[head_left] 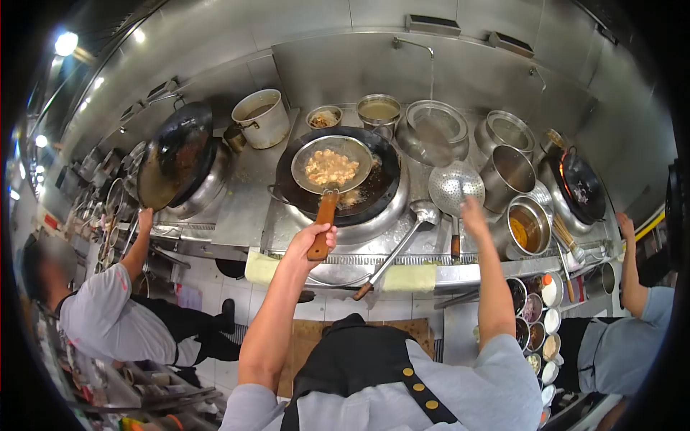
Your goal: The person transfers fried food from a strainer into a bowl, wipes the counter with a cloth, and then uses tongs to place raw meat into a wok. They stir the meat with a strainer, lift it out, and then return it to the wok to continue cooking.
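Note:
My left hand (310, 239) grips the wooden handle (322, 224) of a round strainer (331, 165) that holds pale fried pieces above the big black wok (384, 176). My right hand (472, 213) reaches up toward the perforated skimmer (456, 187) that leans on the range, beside the steel pots (512, 169); it is touching or nearly touching the skimmer's lower rim, fingers loosely together, holding nothing that I can see. A ladle (420, 213) with a wooden grip lies between my two arms.
A person on the left (108, 316) tips another black wok (176, 154). Another person's arm (632, 266) reaches in at the right by a smaller wok (582, 187). Pots and sauce bowls (535, 323) crowd the range. Folded cloths (410, 276) lie on the front ledge.

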Action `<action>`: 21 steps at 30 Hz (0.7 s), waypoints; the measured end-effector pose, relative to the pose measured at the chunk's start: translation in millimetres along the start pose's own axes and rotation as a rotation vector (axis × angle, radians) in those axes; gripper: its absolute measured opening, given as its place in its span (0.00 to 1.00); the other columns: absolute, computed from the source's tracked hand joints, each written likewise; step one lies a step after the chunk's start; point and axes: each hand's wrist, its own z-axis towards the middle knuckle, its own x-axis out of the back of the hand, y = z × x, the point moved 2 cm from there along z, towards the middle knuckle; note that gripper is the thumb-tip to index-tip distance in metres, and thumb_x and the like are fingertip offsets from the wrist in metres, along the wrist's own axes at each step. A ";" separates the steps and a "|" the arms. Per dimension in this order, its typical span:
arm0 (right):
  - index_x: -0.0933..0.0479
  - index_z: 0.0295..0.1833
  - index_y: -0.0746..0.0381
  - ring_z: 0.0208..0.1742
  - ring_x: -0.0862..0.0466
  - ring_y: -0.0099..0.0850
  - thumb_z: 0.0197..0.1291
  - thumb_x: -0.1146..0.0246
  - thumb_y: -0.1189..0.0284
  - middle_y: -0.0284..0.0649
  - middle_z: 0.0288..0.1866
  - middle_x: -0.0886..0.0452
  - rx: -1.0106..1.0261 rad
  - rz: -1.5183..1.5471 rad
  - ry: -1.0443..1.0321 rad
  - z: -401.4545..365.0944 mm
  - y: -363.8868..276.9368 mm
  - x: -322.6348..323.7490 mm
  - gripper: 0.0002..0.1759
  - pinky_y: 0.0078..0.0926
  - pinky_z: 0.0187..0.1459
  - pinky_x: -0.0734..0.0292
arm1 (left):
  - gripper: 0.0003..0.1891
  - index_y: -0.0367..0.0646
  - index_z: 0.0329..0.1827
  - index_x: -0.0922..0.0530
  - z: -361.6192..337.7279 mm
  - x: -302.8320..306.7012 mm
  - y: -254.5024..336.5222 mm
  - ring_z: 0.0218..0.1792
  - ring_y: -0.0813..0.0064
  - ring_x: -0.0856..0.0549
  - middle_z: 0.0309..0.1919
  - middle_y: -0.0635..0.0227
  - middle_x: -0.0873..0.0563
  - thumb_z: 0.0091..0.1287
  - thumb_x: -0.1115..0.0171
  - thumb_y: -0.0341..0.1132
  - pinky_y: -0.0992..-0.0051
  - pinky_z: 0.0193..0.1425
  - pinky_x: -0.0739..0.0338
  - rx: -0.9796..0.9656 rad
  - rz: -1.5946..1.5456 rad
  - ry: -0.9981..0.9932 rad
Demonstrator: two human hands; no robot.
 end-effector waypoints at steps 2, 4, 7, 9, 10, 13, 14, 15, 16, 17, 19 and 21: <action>0.38 0.70 0.60 0.59 0.21 0.49 0.68 0.46 0.70 0.56 0.58 0.22 0.822 -0.481 0.251 82.6 92.5 -18.6 0.26 0.40 0.58 0.28 | 0.14 0.37 0.54 0.35 7.7 0.2 -8.8 0.27 0.74 0.24 0.36 0.58 0.24 0.67 0.47 0.23 0.77 0.26 0.25 -0.082 0.153 -0.041; 0.37 0.69 0.61 0.59 0.21 0.51 0.68 0.45 0.70 0.57 0.58 0.21 0.824 -0.389 0.326 5.9 69.6 -55.1 0.25 0.40 0.59 0.29 | 0.12 0.37 0.52 0.35 -39.7 16.9 27.1 0.27 0.74 0.24 0.35 0.58 0.23 0.67 0.47 0.23 0.76 0.26 0.25 -0.139 0.264 -0.036; 0.36 0.66 0.61 0.45 0.16 0.52 0.68 0.48 0.70 0.56 0.45 0.17 0.850 -0.365 0.459 -43.2 51.3 -63.0 0.22 0.45 0.48 0.23 | 0.10 0.37 0.49 0.34 -63.6 21.1 49.6 0.27 0.73 0.23 0.34 0.58 0.22 0.67 0.48 0.23 0.74 0.25 0.24 -0.187 0.376 -0.045; 0.35 0.65 0.59 0.28 0.18 0.38 0.68 0.49 0.71 0.47 0.33 0.19 0.633 -0.034 0.156 -46.9 37.8 -65.8 0.20 0.39 0.32 0.23 | 0.12 0.39 0.50 0.35 -68.5 18.7 73.3 0.27 0.73 0.23 0.34 0.58 0.22 0.66 0.47 0.23 0.74 0.25 0.24 -0.204 0.463 -0.132; 0.35 0.65 0.59 0.28 0.18 0.38 0.68 0.49 0.71 0.47 0.33 0.19 0.625 -0.038 0.172 -52.1 31.6 -68.3 0.20 0.39 0.32 0.23 | 0.13 0.39 0.52 0.35 -70.1 18.5 83.5 0.27 0.73 0.23 0.34 0.59 0.22 0.65 0.47 0.23 0.74 0.26 0.23 -0.206 0.452 -0.159; 0.35 0.65 0.57 0.15 0.29 0.28 0.69 0.50 0.73 0.36 0.24 0.25 0.512 0.155 -0.042 -56.1 -0.8 -100.6 0.20 0.30 0.14 0.35 | 0.14 0.38 0.53 0.35 -87.4 2.6 109.9 0.27 0.73 0.23 0.34 0.58 0.22 0.65 0.47 0.23 0.74 0.25 0.23 -0.235 0.493 -0.150; 0.35 0.66 0.56 0.15 0.30 0.27 0.69 0.50 0.73 0.36 0.24 0.27 0.534 0.068 0.016 -55.9 -8.9 -113.2 0.20 0.30 0.13 0.35 | 0.16 0.38 0.54 0.36 -94.3 -5.8 113.8 0.26 0.73 0.23 0.34 0.58 0.22 0.65 0.47 0.23 0.74 0.25 0.23 -0.243 0.472 -0.154; 0.36 0.66 0.56 0.15 0.30 0.27 0.69 0.49 0.73 0.35 0.24 0.28 0.554 -0.022 0.069 -48.8 -13.0 -124.5 0.21 0.29 0.12 0.35 | 0.16 0.38 0.54 0.36 -93.2 -8.3 118.2 0.26 0.73 0.23 0.34 0.58 0.22 0.65 0.47 0.23 0.74 0.25 0.23 -0.251 0.465 -0.161; 0.38 0.69 0.57 0.18 0.30 0.24 0.67 0.48 0.72 0.35 0.25 0.28 0.584 -0.117 0.061 -42.9 -17.4 -133.6 0.24 0.27 0.15 0.35 | 0.16 0.39 0.55 0.36 -92.1 -9.8 121.9 0.26 0.73 0.23 0.34 0.57 0.22 0.65 0.47 0.22 0.74 0.25 0.24 -0.256 0.468 -0.177; 0.38 0.69 0.57 0.18 0.30 0.24 0.67 0.48 0.72 0.35 0.25 0.28 0.591 -0.122 0.056 -38.7 -17.1 -138.3 0.24 0.27 0.15 0.35 | 0.17 0.39 0.56 0.37 -92.2 -10.5 125.2 0.26 0.73 0.23 0.34 0.57 0.22 0.65 0.47 0.22 0.74 0.25 0.24 -0.261 0.474 -0.189; 0.36 0.68 0.58 0.19 0.29 0.24 0.67 0.48 0.72 0.36 0.26 0.26 0.493 -0.084 -0.033 -40.6 -23.1 -151.4 0.24 0.28 0.15 0.34 | 0.18 0.40 0.57 0.37 -94.3 -11.2 126.6 0.26 0.73 0.23 0.34 0.57 0.23 0.65 0.46 0.22 0.74 0.25 0.23 -0.274 0.466 -0.194; 0.38 0.68 0.59 0.18 0.30 0.24 0.67 0.49 0.74 0.35 0.26 0.28 0.444 0.003 -0.116 -42.7 -19.9 -164.2 0.24 0.26 0.14 0.36 | 0.22 0.38 0.62 0.38 -99.6 -13.2 125.1 0.26 0.75 0.23 0.37 0.57 0.22 0.65 0.46 0.23 0.77 0.23 0.24 -0.281 0.481 -0.174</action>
